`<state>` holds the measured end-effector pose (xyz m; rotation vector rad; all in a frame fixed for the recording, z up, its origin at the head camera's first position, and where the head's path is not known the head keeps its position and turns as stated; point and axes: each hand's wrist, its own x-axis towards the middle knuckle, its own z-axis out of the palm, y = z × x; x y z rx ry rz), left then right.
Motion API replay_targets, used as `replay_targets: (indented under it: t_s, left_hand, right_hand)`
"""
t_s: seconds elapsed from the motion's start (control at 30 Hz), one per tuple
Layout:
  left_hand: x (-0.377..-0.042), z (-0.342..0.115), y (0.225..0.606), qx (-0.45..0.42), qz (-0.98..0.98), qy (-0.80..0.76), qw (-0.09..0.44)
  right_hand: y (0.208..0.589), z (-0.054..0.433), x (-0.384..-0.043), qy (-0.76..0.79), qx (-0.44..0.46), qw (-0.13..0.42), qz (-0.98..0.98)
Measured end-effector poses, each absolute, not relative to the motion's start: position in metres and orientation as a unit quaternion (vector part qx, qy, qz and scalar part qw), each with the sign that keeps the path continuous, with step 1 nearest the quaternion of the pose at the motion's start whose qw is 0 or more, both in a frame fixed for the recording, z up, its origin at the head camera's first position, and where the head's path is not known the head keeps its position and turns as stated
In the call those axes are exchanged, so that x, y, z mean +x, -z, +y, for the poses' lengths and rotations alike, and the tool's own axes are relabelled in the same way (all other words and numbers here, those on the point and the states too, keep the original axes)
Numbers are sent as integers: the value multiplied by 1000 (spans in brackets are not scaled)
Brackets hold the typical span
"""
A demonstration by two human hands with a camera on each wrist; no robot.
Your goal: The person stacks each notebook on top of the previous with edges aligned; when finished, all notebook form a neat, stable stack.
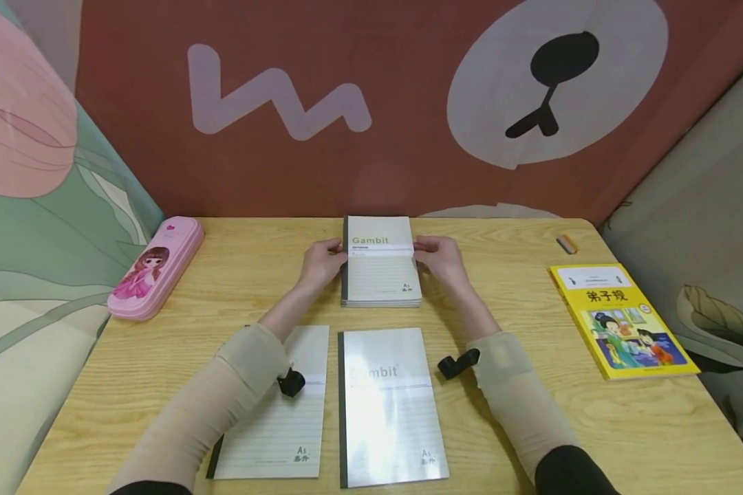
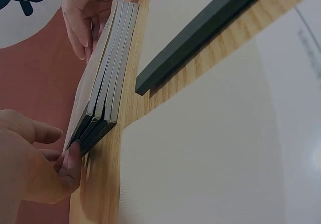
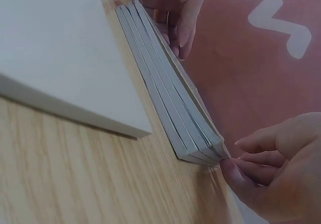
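Observation:
A stack of several grey-white "Gambit" notebooks with dark spines lies at the far middle of the table. My left hand grips it at the spine side, thumb against the dark spines in the left wrist view. Across from it, my right hand holds the opposite edge, with the thumb at the corner of the page edges. The notebooks' layers are slightly uneven at the spines. Both hands' fingertips are partly hidden behind the stack.
Nearer the front lie two more notebooks side by side, a left one partly under my left forearm and a glossy right one. A pink pencil case is at the left edge. At right are a yellow book and a small eraser.

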<state>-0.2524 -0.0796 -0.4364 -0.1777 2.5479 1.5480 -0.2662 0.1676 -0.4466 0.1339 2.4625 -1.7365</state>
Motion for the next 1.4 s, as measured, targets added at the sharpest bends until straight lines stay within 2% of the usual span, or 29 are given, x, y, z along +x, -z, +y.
replay_targets:
  t_s: [0.5, 1.03, 1.4]
  left_hand:
    - [-254, -81, 445, -46, 857, -503, 106]
    - [-254, -81, 447, -42, 866, -488, 98]
    - [-214, -113, 423, 14, 884, -460, 77]
  right_hand:
    - [444, 167, -266, 534, 34, 76, 841]
    - [443, 170, -260, 518, 22, 85, 851]
    - [433, 189, -235, 489, -53, 95, 866]
